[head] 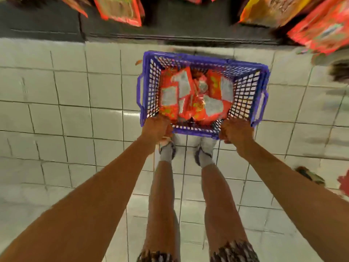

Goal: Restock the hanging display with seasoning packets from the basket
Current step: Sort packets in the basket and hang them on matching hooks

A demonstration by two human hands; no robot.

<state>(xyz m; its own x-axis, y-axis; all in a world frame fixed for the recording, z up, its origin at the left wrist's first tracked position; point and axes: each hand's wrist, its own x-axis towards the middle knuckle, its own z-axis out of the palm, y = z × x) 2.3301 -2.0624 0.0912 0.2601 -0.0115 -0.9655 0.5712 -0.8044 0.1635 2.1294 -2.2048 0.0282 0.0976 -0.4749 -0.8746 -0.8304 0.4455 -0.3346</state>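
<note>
A purple plastic basket [243, 87] is held over the tiled floor in front of my feet. Inside lie several red-and-orange seasoning packets [194, 95] with white label patches, heaped loosely. My left hand [155, 128] grips the near rim at its left corner. My right hand [237, 132] grips the same rim at the right corner. Hanging packets of the display [120, 10] show along the top edge, blurred by motion.
More red and yellow hanging packets [321, 27] crowd the top right. A dark shelf base [170, 29] runs across the top above the white tiled floor [66, 110]. My legs and grey shoes [204, 154] stand below the basket. A dark object [309, 175] lies on the floor at right.
</note>
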